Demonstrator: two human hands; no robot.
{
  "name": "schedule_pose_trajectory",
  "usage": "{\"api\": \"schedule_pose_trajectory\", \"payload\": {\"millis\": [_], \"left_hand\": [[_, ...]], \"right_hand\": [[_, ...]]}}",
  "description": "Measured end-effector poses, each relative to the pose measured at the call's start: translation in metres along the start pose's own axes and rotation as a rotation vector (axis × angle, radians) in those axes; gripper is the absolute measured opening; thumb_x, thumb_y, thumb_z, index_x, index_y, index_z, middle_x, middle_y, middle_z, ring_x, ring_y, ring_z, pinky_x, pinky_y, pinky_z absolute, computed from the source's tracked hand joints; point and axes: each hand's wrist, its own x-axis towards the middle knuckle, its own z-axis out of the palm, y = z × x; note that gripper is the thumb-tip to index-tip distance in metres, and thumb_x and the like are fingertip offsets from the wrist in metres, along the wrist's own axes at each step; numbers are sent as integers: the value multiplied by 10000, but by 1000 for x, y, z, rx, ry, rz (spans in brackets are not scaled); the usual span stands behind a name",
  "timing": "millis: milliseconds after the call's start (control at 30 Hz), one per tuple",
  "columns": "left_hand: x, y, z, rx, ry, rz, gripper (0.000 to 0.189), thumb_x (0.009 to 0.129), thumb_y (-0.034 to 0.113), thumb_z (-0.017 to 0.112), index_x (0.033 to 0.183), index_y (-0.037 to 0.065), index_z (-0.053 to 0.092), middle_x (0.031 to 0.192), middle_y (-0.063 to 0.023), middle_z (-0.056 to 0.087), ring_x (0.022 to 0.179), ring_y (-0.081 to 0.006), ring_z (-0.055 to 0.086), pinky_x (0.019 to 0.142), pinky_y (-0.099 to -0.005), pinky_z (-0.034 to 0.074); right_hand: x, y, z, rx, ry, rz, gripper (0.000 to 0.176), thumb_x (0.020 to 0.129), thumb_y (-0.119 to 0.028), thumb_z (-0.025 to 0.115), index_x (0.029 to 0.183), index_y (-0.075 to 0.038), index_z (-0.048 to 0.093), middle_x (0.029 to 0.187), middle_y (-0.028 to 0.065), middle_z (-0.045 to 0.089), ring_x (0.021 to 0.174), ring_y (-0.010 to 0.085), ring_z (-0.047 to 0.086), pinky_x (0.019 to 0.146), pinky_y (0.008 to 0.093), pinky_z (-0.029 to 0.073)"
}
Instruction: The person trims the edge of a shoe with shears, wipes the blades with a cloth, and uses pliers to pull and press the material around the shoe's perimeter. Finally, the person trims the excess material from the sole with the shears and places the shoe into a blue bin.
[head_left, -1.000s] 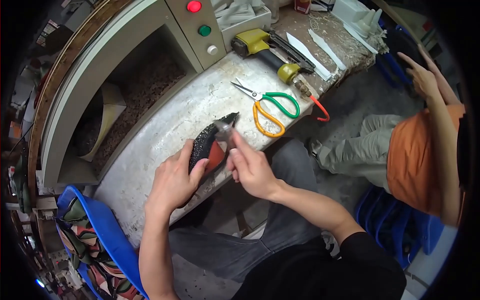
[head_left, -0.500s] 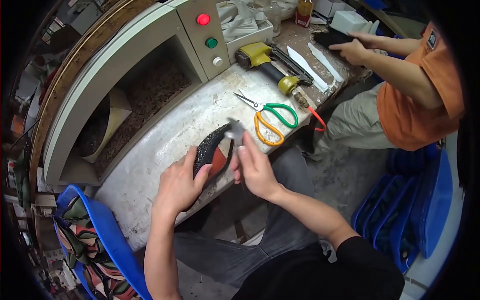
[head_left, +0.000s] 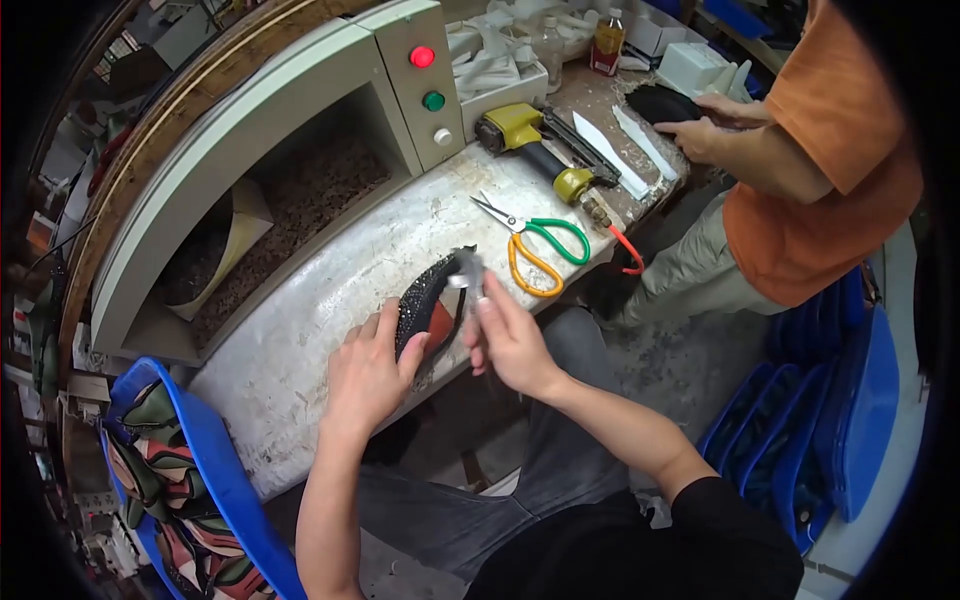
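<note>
A black, sparkly shoe upper (head_left: 420,301) with a reddish inner part rests on the worn pale bench in front of me. My left hand (head_left: 370,378) grips its near end, thumb on one side and fingers on the other. My right hand (head_left: 508,335) is closed round a metal tool (head_left: 467,272), blurred by motion, whose head is at the far tip of the upper. Beyond my right hand lie scissors (head_left: 516,224) with one green and one orange handle, blades a little apart.
A yellow-green air tool (head_left: 548,152) with a red hose lies beyond the scissors. A grey machine (head_left: 397,90) with buttons borders the bench. Blue crates (head_left: 215,450) (head_left: 862,415) flank me. At the back right a person (head_left: 810,170) in orange handles a black piece.
The view has shifted slightly. The person in orange leans further in toward the bench. My hands keep nearly the same hold, with the metal tool still at the upper's tip.
</note>
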Motion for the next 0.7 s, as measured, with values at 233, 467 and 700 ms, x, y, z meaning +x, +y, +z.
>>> {"api": "schedule_pose_trajectory", "payload": {"millis": [233, 467, 700], "left_hand": [[-2, -9, 16, -335, 38, 135, 706, 949, 412, 719, 1485, 1, 511, 1180, -230, 687, 1201, -397, 600, 1043, -469, 470], [-148, -2, -16, -651, 324, 8, 870, 706, 242, 934, 1437, -61, 572, 1141, -207, 715, 904, -337, 697, 878, -398, 565], [-258, -2, 27, -1608, 402, -192, 974, 571, 199, 887, 1445, -77, 557, 1270, -218, 704, 1031, -312, 689, 946, -393, 542]], "right_hand": [[26, 10, -57, -771, 150, -352, 713, 971, -130, 540, 1628, 20, 307, 1293, 247, 589, 1082, 322, 601, 995, 430, 517], [81, 10, -28, -1020, -111, -612, 491, 858, -71, 660, 1342, 11, 644, 1354, 220, 640, 1166, 412, 592, 1041, 463, 502], [81, -18, -97, -1278, 123, -582, 317, 935, -110, 709, 1227, 13, 710, 1219, 178, 641, 1104, 347, 615, 985, 413, 504]]}}
